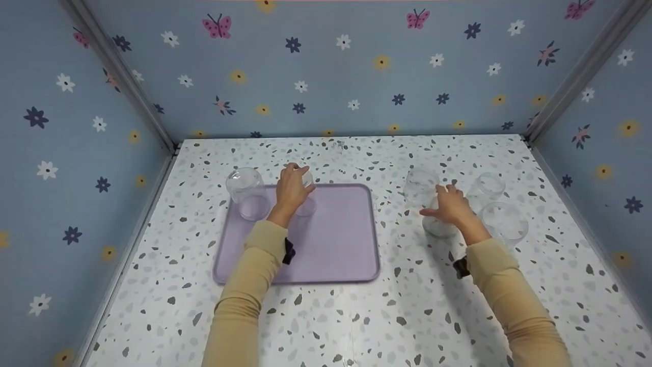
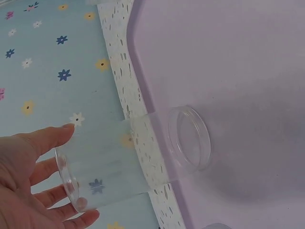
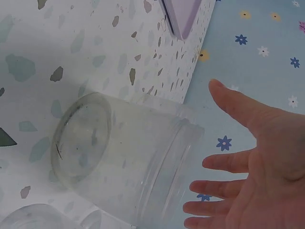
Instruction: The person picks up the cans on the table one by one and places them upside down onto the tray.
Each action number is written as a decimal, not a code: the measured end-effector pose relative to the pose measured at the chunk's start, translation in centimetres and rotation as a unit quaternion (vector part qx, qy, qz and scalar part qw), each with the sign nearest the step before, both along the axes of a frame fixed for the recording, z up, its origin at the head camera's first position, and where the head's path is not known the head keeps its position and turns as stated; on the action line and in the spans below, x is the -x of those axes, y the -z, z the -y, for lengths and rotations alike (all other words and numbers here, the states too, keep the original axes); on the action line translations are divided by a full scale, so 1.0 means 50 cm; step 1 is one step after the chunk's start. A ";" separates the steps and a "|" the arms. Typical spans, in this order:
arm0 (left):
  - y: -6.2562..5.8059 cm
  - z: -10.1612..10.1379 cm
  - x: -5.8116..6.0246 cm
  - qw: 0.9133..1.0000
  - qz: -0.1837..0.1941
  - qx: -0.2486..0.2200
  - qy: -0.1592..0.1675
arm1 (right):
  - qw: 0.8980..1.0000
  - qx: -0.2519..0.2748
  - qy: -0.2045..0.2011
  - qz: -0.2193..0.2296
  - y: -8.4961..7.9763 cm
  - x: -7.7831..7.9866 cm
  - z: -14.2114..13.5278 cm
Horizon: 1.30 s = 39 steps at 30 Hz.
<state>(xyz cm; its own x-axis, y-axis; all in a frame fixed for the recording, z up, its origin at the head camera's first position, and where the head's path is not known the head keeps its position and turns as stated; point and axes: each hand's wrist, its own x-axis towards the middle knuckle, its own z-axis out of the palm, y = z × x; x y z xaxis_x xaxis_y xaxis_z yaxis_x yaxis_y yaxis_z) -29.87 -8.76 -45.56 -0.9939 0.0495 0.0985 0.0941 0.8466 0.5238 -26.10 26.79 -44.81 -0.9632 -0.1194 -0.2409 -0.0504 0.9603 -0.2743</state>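
Note:
My left hand (image 1: 293, 189) is at the upper end of a slim clear cylindrical container (image 2: 138, 152), its thumb and fingers around the rim. The container's base stands on the purple tray (image 1: 341, 234). To its left on the tray is a wider clear jar (image 1: 248, 191). Over a clear jar (image 3: 128, 148) on the table hovers my right hand (image 1: 452, 204), with thumb and fingers spread. In the right wrist view, a gap shows between those fingers and the jar's mouth.
More clear containers stand around the right hand: one behind it (image 1: 420, 183), another at the far right (image 1: 489, 186) and a wide one (image 1: 504, 221) nearer. Patterned blue panels (image 1: 326, 66) enclose the speckled table (image 1: 326, 321) at the back and sides.

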 end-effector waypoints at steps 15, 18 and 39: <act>-0.002 -0.002 0.003 1.000 -0.004 0.012 -0.003 | 0.999 0.011 0.023 0.042 0.009 0.000 -0.018; -0.003 -0.002 0.003 1.000 -0.003 0.012 -0.003 | 0.999 0.013 0.021 0.042 0.008 -0.001 -0.019; -0.016 0.000 -0.003 0.998 -0.003 0.056 0.000 | 0.999 0.015 0.014 0.025 0.005 0.005 -0.020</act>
<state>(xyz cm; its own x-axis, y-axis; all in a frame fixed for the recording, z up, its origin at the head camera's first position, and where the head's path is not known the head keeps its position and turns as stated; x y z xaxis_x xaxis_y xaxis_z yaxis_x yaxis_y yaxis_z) -29.72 -8.74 -44.76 -0.9934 0.0601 0.0981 0.0964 0.8998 0.4256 -26.36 27.81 -45.06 -0.9530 -0.1007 -0.2858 -0.0095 0.9527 -0.3038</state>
